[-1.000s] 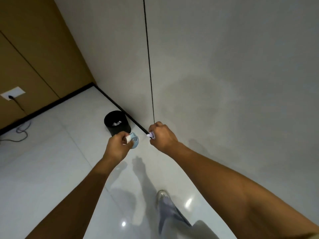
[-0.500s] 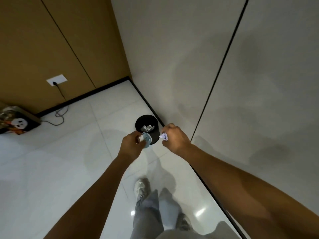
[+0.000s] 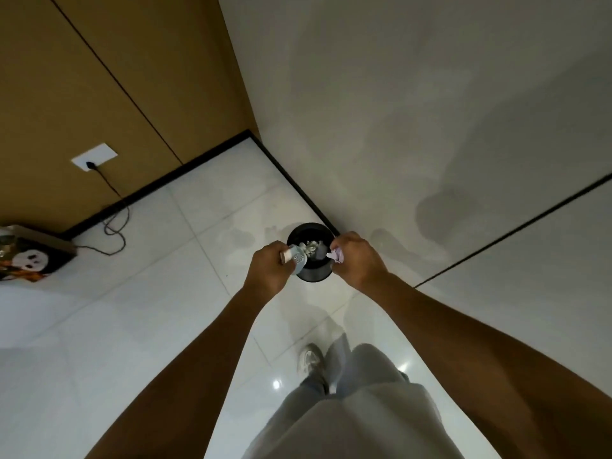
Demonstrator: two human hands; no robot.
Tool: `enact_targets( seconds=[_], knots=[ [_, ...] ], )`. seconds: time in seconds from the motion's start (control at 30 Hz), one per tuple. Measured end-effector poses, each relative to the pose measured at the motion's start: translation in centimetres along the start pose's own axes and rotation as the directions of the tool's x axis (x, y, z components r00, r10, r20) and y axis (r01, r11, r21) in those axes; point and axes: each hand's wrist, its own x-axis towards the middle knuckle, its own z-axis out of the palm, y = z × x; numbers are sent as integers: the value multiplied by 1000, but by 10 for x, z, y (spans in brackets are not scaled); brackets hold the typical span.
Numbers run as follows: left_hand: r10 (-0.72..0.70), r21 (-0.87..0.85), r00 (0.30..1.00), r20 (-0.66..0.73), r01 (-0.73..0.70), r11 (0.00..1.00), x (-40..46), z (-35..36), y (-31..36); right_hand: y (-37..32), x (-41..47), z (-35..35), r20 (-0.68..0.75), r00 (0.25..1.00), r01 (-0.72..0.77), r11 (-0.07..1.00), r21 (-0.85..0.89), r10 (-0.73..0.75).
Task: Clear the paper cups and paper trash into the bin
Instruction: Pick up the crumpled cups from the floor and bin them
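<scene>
A black round bin (image 3: pixel 313 274) stands on the white floor beside the grey wall, with crumpled paper inside it. My left hand (image 3: pixel 270 270) grips a light blue paper cup (image 3: pixel 297 260), held at the bin's left rim. My right hand (image 3: pixel 356 260) grips a crumpled pale purple paper (image 3: pixel 337 254) at the bin's right rim. Both hands hover just above the bin's opening.
A grey wall (image 3: pixel 414 127) runs along the right, and brown panels (image 3: pixel 99 94) stand behind. A black cable (image 3: pixel 114 223) trails from a wall socket (image 3: pixel 94 158) onto the floor. A printed box (image 3: pixel 29 260) lies at far left. My feet (image 3: pixel 311 359) stand near the bin.
I have walked up to the bin. Both hands, still holding the cup and the paper, have come from short of the bin to right over its opening.
</scene>
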Motion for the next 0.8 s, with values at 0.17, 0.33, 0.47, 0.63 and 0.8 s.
enact_targets(
  seconds=[0.17,0.33,0.47,0.63,0.8],
  knots=[
    [-25,-18,997,75,27,999,54,-5,-6,1,54,5,41,998,-38,999,-5,38],
    [-109,-16,987,119,112,994,122,2,-12,15,125,13,130,989,-66,998,-10,67],
    [-148,-29,982,120,153,988,191,13,-13,35,191,27,187,981,-52,999,-7,52],
    [-157,-52,981,117,164,985,268,42,-32,66,256,58,271,962,-24,997,-68,41],
    [-256,-72,959,117,266,961,309,82,-77,90,301,102,318,948,-11,997,-73,34]
  ],
)
